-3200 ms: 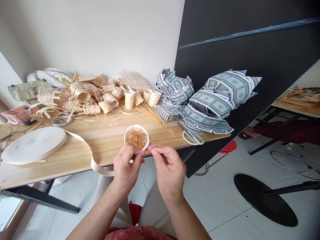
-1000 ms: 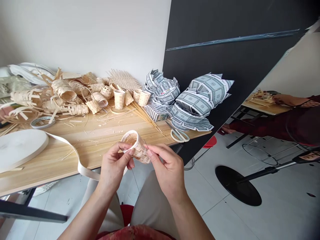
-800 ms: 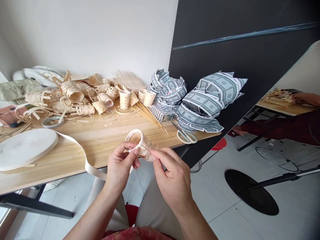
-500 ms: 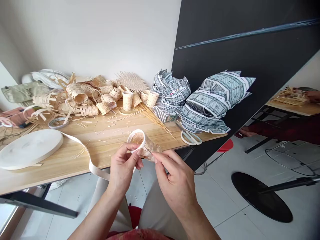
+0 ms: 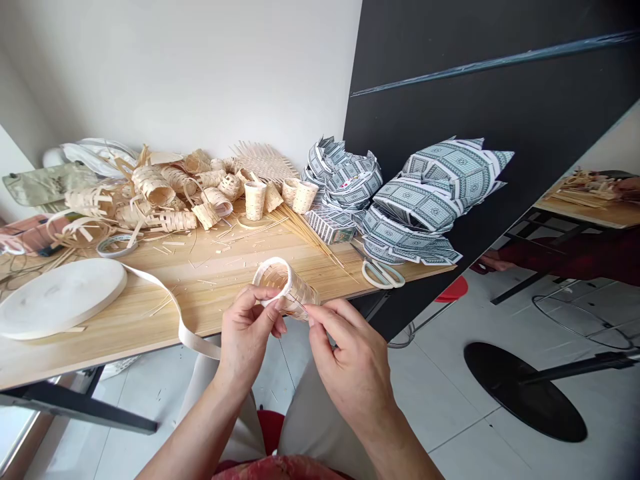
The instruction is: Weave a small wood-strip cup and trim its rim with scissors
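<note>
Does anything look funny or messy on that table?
Yes. The long white strip from the big roll droops over the edge of the table instead of lying flat, and lots of little scraps are scattered across the tabletop, so it looks messy.

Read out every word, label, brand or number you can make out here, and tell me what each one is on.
Patterned paper pile: repeated grey-green print, no readable words.
Small printed box: a small mark at one end, too small to read.
Red spot on the paper stack: too small to read.
Woven cup: no writing visible.
</note>
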`<state>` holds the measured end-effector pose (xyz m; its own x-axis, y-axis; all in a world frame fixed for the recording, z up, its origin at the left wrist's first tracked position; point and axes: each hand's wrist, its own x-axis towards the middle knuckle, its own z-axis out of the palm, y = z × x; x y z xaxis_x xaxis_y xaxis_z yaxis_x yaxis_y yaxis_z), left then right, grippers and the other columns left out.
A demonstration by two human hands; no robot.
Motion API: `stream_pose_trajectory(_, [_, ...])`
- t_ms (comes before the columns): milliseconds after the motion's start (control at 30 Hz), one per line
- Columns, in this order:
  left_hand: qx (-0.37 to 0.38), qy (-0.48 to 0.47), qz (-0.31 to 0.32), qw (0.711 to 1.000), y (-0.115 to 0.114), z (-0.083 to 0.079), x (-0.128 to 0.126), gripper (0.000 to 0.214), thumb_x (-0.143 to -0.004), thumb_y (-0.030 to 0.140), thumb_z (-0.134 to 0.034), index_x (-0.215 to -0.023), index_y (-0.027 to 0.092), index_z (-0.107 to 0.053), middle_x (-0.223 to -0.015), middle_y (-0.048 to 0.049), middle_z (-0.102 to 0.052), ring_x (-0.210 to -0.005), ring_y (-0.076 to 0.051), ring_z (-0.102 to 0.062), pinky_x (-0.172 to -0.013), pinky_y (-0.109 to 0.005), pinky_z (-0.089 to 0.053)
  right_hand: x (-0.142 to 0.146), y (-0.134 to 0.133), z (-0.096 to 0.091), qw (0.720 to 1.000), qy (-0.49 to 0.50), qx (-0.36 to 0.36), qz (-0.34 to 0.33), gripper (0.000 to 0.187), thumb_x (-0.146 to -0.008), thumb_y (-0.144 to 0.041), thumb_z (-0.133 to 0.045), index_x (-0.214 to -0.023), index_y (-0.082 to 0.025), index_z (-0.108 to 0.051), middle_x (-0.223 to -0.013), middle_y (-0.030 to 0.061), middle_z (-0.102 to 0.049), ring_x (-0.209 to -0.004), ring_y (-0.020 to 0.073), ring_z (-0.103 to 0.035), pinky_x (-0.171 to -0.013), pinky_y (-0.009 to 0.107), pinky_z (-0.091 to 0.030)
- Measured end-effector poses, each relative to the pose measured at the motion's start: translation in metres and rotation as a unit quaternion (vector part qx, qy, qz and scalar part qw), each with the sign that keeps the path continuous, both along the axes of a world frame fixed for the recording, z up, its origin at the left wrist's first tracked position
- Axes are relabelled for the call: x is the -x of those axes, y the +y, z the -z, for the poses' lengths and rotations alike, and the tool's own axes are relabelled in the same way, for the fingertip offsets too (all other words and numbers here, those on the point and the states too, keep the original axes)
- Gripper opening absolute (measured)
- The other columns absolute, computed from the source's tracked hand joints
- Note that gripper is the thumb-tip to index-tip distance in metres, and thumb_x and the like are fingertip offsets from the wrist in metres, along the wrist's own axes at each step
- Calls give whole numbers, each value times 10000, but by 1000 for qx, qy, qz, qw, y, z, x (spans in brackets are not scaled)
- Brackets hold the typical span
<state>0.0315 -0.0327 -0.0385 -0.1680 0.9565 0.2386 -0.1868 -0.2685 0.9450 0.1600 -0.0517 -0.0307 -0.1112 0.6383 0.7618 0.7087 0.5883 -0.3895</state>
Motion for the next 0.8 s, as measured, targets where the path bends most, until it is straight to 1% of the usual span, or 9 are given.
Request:
stream_pose_trajectory(233, [-1,8,-13,1000,-2,-3,-1,118,-703,260,-669,-740,158,-624,-501,51,-538,-409,-65,-507,-432,-176,-427,0,0,0,1000,-2,10,4,262,-818,-57,-394,-815,-160,-635,-686,29,-559,-593,125,-504,-545,236,-389])
stream_pose_trajectory(400, [-13,25,-20,999,-3,-4,-1,99,-712,250,-658,-740,163,-620,-539,49,-532,-415,-63,-509,-437,-181,-433,1,-1,0,1000,-5,20,5,258,-808,-52,-397,-778,-159,-630,-672,27,-547,-580,124,-492,-535,235,-373])
stream_pose_trajectory(467, [-28,45,-28,998,-2,-1,-1,77,-731,241,-639,-744,168,-619,-578,45,-528,-427,-62,-515,-443,-184,-438,1,-2,-1,1000,-5,21,8,260,-806,-54,-395,-761,-157,-630,-658,26,-542,-567,123,-486,-526,233,-369])
stream_pose_trajectory(533, [-65,83,-48,993,-1,3,0,41,-753,218,-617,-761,179,-627,-633,40,-524,-443,-59,-525,-450,-185,-442,2,-2,-2,1000,-3,22,7,263,-804,-57,-394,-755,-155,-633,-643,21,-537,-550,119,-478,-513,229,-364])
stream_pose_trajectory(600, [-120,144,-82,979,1,8,1,41,-768,188,-600,-777,195,-640,-670,35,-521,-463,-60,-537,-459,-185,-448,2,-3,-3,1000,-2,27,3,267,-802,-60,-393,-757,-156,-638,-634,17,-532,-542,115,-477,-507,223,-366])
stream_pose_trajectory(633, [-147,182,-103,967,2,10,2,62,-773,174,-592,-785,202,-646,-680,31,-527,-477,-65,-546,-471,-187,-455,2,-3,-3,1000,0,31,0,268,-801,-61,-394,-763,-157,-641,-635,16,-533,-545,114,-482,-511,221,-371])
stream_pose_trajectory(700, [-191,262,-148,934,2,12,4,102,-781,155,-579,-804,213,-660,-697,15,-562,-520,-82,-567,-510,-193,-476,1,-4,-3,999,7,42,-9,269,-800,-64,-395,-784,-161,-646,-641,12,-539,-559,112,-496,-526,216,-384])
stream_pose_trajectory(800, [-250,359,-204,876,1,12,7,133,-788,151,-573,-826,223,-678,-717,-7,-622,-593,-107,-601,-568,-190,-492,-2,-4,-1,997,33,62,-24,263,-796,-61,-405,-784,-170,-643,-640,-1,-541,-558,102,-500,-521,204,-387])
